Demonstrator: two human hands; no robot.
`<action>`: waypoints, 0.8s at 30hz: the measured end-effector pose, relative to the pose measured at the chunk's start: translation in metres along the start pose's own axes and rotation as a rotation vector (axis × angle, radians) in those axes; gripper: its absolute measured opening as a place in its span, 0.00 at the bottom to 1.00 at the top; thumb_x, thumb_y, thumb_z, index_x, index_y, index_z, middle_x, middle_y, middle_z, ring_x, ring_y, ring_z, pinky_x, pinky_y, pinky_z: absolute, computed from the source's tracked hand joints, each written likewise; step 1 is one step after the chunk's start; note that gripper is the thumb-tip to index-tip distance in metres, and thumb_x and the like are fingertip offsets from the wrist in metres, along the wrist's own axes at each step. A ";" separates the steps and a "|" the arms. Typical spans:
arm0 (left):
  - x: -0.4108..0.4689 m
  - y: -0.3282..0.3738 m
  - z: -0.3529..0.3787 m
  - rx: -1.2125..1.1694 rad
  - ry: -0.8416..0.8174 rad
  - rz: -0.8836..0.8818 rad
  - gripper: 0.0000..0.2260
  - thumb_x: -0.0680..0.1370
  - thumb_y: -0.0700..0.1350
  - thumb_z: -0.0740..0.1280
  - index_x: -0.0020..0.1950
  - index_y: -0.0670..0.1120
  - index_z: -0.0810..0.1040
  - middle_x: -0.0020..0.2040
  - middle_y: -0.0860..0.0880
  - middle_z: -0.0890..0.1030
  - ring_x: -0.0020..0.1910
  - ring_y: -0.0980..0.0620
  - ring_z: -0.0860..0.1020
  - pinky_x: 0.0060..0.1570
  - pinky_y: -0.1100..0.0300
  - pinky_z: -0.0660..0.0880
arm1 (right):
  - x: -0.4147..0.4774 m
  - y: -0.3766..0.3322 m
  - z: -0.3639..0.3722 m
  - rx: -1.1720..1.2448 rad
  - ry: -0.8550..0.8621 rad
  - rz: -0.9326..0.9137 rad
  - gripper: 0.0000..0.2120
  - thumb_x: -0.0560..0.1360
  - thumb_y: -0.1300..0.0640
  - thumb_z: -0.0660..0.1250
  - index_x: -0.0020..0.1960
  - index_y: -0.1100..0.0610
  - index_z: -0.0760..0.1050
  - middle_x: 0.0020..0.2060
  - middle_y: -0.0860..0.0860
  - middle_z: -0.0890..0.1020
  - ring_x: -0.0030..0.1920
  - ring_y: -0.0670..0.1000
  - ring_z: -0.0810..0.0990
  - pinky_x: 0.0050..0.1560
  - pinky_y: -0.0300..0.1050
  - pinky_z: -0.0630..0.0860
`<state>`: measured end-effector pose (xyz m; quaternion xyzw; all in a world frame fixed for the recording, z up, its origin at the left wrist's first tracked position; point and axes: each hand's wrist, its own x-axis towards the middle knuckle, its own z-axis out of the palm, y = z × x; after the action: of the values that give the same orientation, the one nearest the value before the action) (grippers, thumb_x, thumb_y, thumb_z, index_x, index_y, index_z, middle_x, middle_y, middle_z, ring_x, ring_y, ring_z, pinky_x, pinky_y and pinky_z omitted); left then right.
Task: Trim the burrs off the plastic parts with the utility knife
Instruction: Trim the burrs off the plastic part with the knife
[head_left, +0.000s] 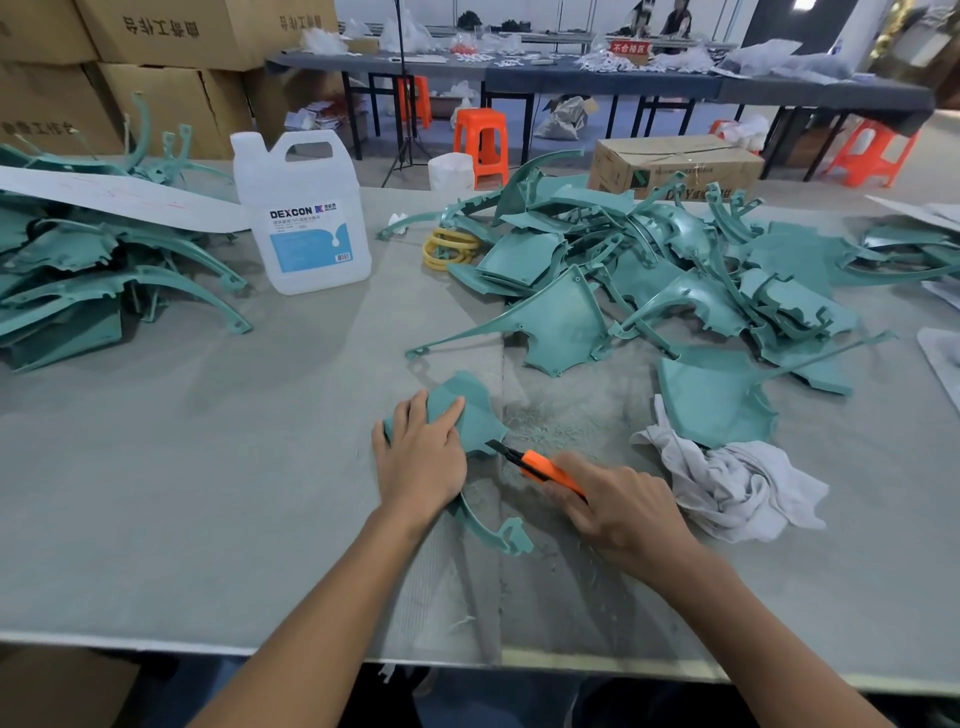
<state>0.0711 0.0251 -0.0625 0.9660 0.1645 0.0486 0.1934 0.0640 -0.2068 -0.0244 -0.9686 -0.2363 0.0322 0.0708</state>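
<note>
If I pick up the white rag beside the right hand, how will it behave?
The white rag lies crumpled in soft folds, so it will probably hang limp and feel light. A push would likely bunch it up rather than slide it, since it sits on a matte grey table.

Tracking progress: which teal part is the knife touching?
The part under the left hand, with the knife at its edge; the rest lie untouched in piles.
</note>
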 end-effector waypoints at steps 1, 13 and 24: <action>0.000 0.000 0.000 0.001 0.002 0.000 0.22 0.84 0.50 0.50 0.78 0.65 0.61 0.82 0.52 0.53 0.80 0.53 0.47 0.77 0.46 0.44 | 0.000 0.000 0.000 -0.012 0.003 0.009 0.22 0.81 0.31 0.48 0.60 0.45 0.67 0.47 0.47 0.83 0.47 0.59 0.82 0.42 0.50 0.73; -0.006 0.005 -0.011 -0.016 0.032 -0.025 0.21 0.82 0.55 0.55 0.75 0.64 0.67 0.76 0.49 0.62 0.75 0.48 0.58 0.72 0.47 0.53 | -0.004 -0.002 0.010 0.138 0.203 0.183 0.16 0.83 0.36 0.52 0.59 0.46 0.68 0.45 0.51 0.84 0.48 0.62 0.82 0.41 0.52 0.73; -0.032 -0.018 -0.012 0.010 0.052 0.150 0.20 0.81 0.62 0.57 0.69 0.54 0.71 0.79 0.49 0.61 0.77 0.51 0.59 0.69 0.50 0.55 | -0.010 0.015 0.003 0.233 0.061 -0.063 0.13 0.81 0.36 0.58 0.53 0.44 0.72 0.37 0.42 0.77 0.39 0.45 0.78 0.43 0.49 0.77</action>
<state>0.0333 0.0343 -0.0594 0.9750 0.0968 0.0874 0.1800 0.0619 -0.2240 -0.0289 -0.9465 -0.2588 0.0276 0.1910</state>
